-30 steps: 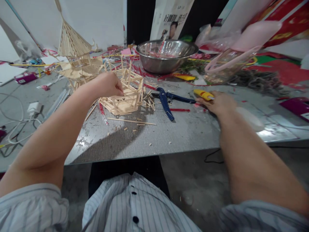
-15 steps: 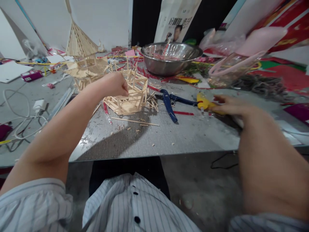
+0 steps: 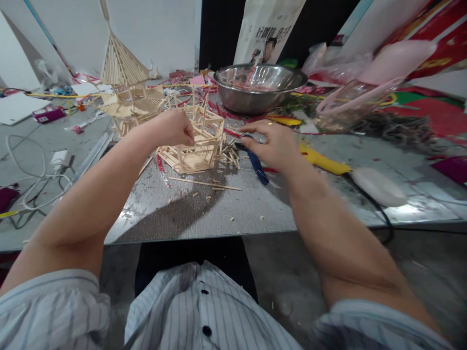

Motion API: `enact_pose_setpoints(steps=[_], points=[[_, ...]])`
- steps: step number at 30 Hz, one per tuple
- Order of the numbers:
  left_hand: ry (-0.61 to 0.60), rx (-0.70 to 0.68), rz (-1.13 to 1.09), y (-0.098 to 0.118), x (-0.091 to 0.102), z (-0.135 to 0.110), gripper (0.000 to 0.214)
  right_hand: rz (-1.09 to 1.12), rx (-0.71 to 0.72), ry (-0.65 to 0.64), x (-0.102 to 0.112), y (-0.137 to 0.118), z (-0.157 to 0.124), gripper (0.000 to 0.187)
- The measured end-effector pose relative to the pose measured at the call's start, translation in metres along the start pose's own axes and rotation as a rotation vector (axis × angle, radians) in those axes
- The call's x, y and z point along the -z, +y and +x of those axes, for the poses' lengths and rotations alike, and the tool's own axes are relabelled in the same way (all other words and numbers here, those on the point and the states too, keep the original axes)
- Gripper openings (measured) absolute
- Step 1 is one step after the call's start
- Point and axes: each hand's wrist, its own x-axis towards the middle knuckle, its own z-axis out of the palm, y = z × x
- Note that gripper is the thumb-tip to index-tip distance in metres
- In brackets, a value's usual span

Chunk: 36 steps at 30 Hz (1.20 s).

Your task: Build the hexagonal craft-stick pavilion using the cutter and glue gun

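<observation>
My left hand (image 3: 174, 127) is curled closed at the near side of a model frame (image 3: 193, 163) built from thin wooden sticks. Its fingertips are hidden, so whatever they grip cannot be made out. My right hand (image 3: 275, 145) hovers above blue-handled cutters (image 3: 258, 170), partly covering them. Its thumb and fingers are apart, and I see nothing held between them. Short wooden sticks (image 3: 230, 154) lie in a small heap between the frame and the cutters. To the right of my right hand rests a yellow glue gun (image 3: 326, 162) with a black cord.
A stick-built pagoda (image 3: 122, 68) with a pointed roof stands behind my left forearm. Farther back is a steel bowl (image 3: 251, 99). A white oval object (image 3: 379, 187) lies by the glue gun's cord. A white charger (image 3: 61, 159) and cables are at left. Long sticks (image 3: 204, 183) lie near the front.
My right hand has moved left from the glue gun to above the blue cutters, uncovering the white oval object. My left hand has stayed at the stick frame.
</observation>
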Motion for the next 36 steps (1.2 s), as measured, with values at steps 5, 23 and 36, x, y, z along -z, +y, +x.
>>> enact_pose_setpoints(steps=[5,23,36], points=[[-0.035,0.047,0.033,0.007,0.005,-0.005,0.02,0.115,0.046,0.009,-0.041,-0.032,0.013,0.022],[0.054,-0.04,-0.048,0.0,-0.004,-0.001,0.013,0.257,0.012,0.134,-0.056,-0.046,0.013,0.003],[0.419,-0.198,-0.149,0.05,-0.033,-0.016,0.014,0.268,0.12,0.244,-0.034,-0.062,-0.002,0.015]])
